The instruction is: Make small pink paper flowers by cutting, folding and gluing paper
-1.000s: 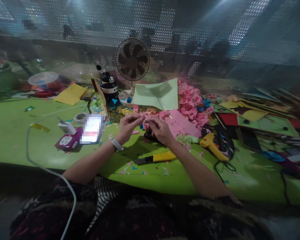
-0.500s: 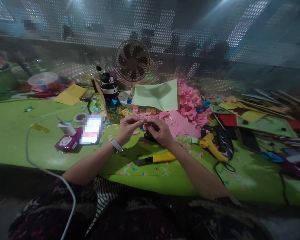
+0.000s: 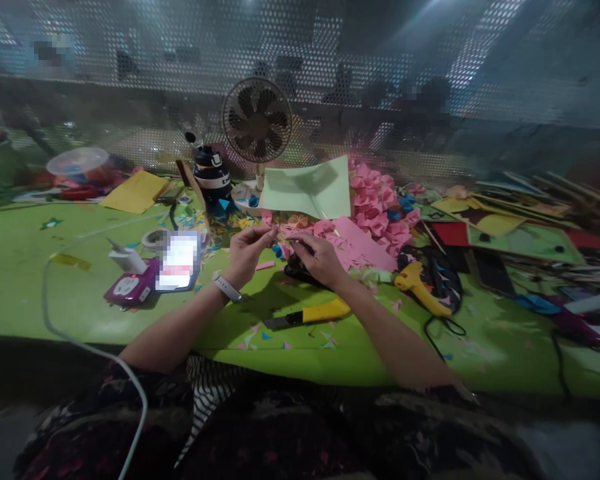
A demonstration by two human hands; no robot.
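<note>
One yellow utility knife (image 3: 307, 314) lies nearest you on the green table (image 3: 20, 267), just short of your wrists. Beyond it, your left hand (image 3: 245, 252) and right hand (image 3: 319, 259) meet fingertip to fingertip. The fingers of both are narrowed to a pinch on a small pink paper piece (image 3: 280, 232), held between them above the table. Its shape is too small to tell. Farther back are a pink sheet (image 3: 361, 244), a pale green sheet (image 3: 307, 190) and a fan (image 3: 257, 120).

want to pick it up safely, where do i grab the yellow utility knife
Take the utility knife by its yellow handle, from above at its right end. It lies flat on the green table, its dark blade end pointing left, so the right half is likely safest.
</note>
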